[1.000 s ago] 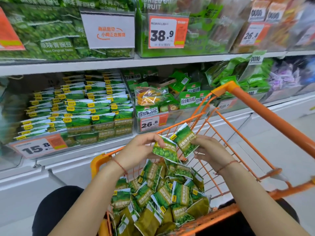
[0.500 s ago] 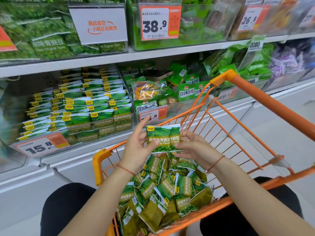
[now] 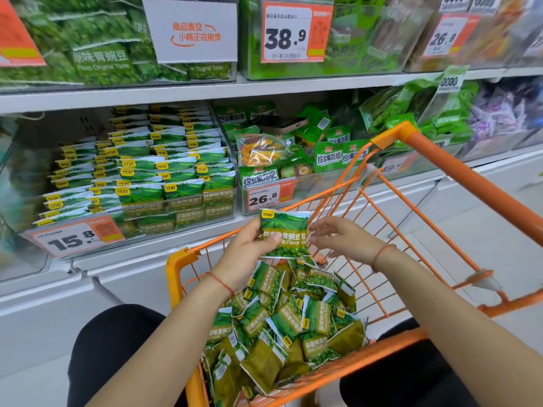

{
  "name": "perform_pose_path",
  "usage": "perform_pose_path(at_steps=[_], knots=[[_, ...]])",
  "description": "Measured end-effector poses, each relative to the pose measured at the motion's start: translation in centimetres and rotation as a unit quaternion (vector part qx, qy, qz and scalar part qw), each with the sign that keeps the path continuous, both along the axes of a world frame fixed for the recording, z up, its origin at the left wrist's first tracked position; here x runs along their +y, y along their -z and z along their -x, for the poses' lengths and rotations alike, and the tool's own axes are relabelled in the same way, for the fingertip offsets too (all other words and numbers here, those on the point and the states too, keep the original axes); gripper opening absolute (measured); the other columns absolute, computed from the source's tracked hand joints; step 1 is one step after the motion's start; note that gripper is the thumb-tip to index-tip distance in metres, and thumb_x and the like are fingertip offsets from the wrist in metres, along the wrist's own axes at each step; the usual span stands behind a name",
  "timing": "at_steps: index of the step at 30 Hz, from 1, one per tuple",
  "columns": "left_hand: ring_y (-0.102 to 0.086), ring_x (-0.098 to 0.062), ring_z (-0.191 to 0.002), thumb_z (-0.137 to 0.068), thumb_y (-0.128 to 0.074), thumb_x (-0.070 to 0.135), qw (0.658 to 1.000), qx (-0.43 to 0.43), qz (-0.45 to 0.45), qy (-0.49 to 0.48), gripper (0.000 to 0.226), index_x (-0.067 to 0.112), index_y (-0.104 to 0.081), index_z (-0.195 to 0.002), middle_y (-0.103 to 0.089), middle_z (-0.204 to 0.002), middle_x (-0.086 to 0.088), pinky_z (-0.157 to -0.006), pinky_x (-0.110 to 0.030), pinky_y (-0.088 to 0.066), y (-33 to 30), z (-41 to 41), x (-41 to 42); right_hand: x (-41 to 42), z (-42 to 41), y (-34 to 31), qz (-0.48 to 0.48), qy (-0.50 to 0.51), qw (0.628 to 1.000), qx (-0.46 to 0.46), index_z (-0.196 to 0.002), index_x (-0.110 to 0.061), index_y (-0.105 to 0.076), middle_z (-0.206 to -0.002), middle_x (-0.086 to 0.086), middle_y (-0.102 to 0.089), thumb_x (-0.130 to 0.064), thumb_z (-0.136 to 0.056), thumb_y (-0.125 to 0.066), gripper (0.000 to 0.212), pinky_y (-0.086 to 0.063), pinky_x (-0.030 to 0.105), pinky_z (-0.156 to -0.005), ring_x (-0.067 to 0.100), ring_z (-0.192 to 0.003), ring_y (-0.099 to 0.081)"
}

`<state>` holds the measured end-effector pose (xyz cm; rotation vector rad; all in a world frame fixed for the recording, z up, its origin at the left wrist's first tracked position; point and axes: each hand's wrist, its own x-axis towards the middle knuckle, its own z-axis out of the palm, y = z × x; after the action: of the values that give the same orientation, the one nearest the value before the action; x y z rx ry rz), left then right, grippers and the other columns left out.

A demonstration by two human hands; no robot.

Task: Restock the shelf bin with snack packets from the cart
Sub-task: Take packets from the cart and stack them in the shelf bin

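Held packet (image 3: 284,234): green foil, yellow logo patch at the top left corner, a white serrated strip along the top edge, white characters and the words "Garlic Flavor" across the middle, green peas printed below. It is upright, face toward the camera, above the front of the cart.

Left hand (image 3: 248,254): grips the packet's left edge, thumb across the printed face, fingers behind. A red string circles the wrist.

Right hand (image 3: 342,237): fingers spread and lightly bent; the fingertips (image 3: 312,234) meet the packet's right edge. Whether they pinch it cannot be told. A red string circles this wrist too.

Cart (image 3: 458,174): orange wire basket with a thick orange rim. A loose heap of matching packets (image 3: 289,321) fills its near left part; the far right part of the basket floor shows bare wire.

Shelf bin (image 3: 182,212): clear plastic, on the lower shelf, up and to the left of the held packet, with a price tag (image 3: 76,237) reading 15.8 on its front left. Matching packets stand in rows inside, stepped upward toward the back. Rows reach close to the front wall on the right; a dark gap lies at the back left corner. The bin's front lip sits just beyond the cart's far rim.

Neighbouring bin (image 3: 271,198), tagged 26.8, stands just right of it.
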<state>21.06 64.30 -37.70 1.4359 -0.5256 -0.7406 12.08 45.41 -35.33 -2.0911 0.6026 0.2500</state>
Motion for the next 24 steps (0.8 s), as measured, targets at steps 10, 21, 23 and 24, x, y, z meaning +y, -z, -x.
perform_pose_path(at_steps=[10, 21, 23, 24], knots=[[-0.061, -0.012, -0.091, -0.085, -0.061, 0.018, 0.997, 0.039, -0.034, 0.052, 0.013, 0.024, -0.061, -0.096, -0.065, -0.095, 0.007, -0.079, -0.023, -0.052, 0.1, 0.0, 0.2, 1.2, -0.8, 9.2, 0.370, -0.300, 0.808, 0.347, -0.148, 0.000, -0.014, -0.132, 0.019, -0.051, -0.037, -0.089, -0.062, 0.084, -0.047, 0.037, -0.093, 0.031, -0.115, -0.054], [-0.044, -0.024, -0.106, -0.092, -0.050, 0.008, 0.975, 0.202, -0.083, 0.045, 0.011, 0.006, -0.057, -0.085, -0.042, -0.115, -0.003, -0.050, -0.033, -0.056, -1.0, 0.2, 0.2, 1.1, -0.1, 1.3, 0.240, -0.113, 0.959, 0.097, -0.103, -0.023, -0.039, -0.083, 0.006, -0.058, -0.021, -0.087, -0.062, 0.028, -0.044, 0.031, -0.058, 0.018, -0.064, -0.055], [-0.046, -0.022, -0.103, -0.092, -0.049, 0.008, 0.975, 0.200, -0.086, 0.052, 0.011, 0.006, -0.057, -0.085, -0.041, -0.119, -0.004, -0.048, -0.032, -0.055, -1.0, 0.2, 0.2, 0.8, 1.1, -0.3, 0.233, -0.002, 0.972, -0.005, -0.110, -0.020, -0.045, -0.082, 0.003, -0.060, -0.018, -0.086, -0.063, 0.031, -0.046, 0.030, -0.057, 0.019, -0.067, -0.059], [-0.046, -0.022, -0.103, -0.092, -0.049, 0.007, 0.974, 0.201, -0.089, 0.057, 0.011, 0.006, -0.057, -0.084, -0.042, -0.121, -0.005, -0.048, -0.033, -0.055, -1.0, 0.3, 0.2, 0.9, 1.8, -1.0, 0.234, 0.046, 0.969, -0.071, -0.112, -0.016, -0.051, -0.081, 0.001, -0.060, -0.015, -0.086, -0.063, 0.029, -0.044, 0.027, -0.055, 0.016, -0.067, -0.057]])
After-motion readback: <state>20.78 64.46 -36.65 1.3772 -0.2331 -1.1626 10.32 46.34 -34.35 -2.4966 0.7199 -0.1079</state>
